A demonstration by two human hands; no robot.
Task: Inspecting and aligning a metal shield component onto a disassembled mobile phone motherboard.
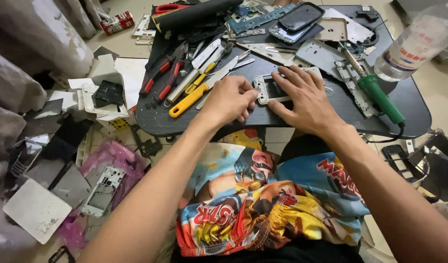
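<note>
Working over a small dark table (419,117) set across the lap, the person has both hands on a pale metal phone frame (269,90) that lies flat near the table's near edge. The left hand (230,100) is curled, its fingertips pinching the frame's left edge; the right hand (304,97) lies spread and flat, pressing the frame's right side down. It looks like the stage of prying or freeing a part from the frame, so the next move probably calls for a steady hold from the right hand and a careful pull or a thin tool at the left edge.

Just left of the hands lies a yellow-handled knife (187,101), with red-handled pliers (160,78) beyond it. A green-handled soldering iron (380,100) rests to the right, near a clear plastic bottle (416,44). Dark phones (297,22) and loose metal plates crowd the far side, leaving little room.
</note>
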